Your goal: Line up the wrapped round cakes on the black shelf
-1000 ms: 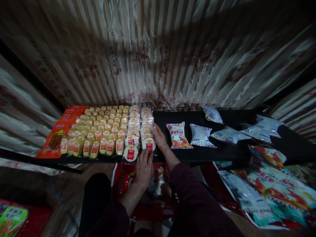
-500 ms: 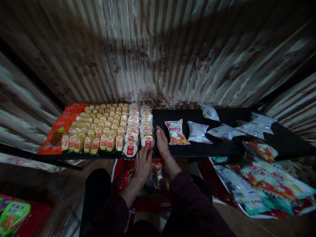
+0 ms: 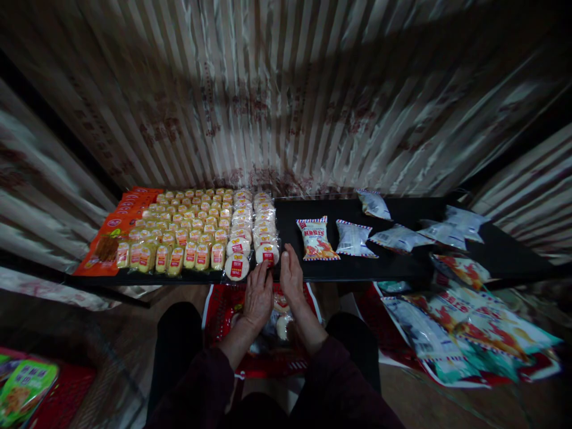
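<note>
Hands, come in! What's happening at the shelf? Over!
Left hand at front-right round cracker pack. Right hand open beside it. Nearest bag to the right lies apart, not blocking.

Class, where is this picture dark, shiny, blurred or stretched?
Head view: dim overall, a broad shadow across the upper curtain; head view: pale sheen streaking the curtain's right part; head view: snack bags at lower right look soft and stretched; head view: round packets by the left hand are clearer.
</note>
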Tool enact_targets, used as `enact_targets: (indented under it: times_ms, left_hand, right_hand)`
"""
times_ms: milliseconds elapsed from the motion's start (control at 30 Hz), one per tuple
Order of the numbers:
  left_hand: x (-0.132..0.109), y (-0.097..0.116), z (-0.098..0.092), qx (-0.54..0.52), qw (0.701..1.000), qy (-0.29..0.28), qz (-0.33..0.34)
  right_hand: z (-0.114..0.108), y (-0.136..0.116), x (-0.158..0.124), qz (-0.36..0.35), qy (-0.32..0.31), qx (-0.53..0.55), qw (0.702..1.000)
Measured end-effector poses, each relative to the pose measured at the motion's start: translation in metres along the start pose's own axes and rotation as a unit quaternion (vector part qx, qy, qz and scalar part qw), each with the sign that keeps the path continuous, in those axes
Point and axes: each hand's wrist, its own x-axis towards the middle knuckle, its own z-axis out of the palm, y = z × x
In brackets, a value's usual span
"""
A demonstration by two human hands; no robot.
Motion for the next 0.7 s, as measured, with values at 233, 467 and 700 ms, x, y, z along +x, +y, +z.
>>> enact_targets:
  times_ms: [233,467,700]
  left_hand:
    - [-0.002,-0.002,0.001,-0.024,1.0,0.006,-0.004]
    - [-0.004,-0.006,0.007,-0.049,0.999,0.012,-0.003]
    - [-0.008,-0.006,0.011,-0.107,0.994,0.011,-0.016]
  right_hand:
    - [-0.001,-0.003,-0.012,0.013,-0.033,-0.001,0.999]
    - [-0.002,-0.003,-0.013,0.035,-0.053,0.012,0.998]
    - [-0.005,-0.005,-0.016,0.026,-0.051,0.003,0.998]
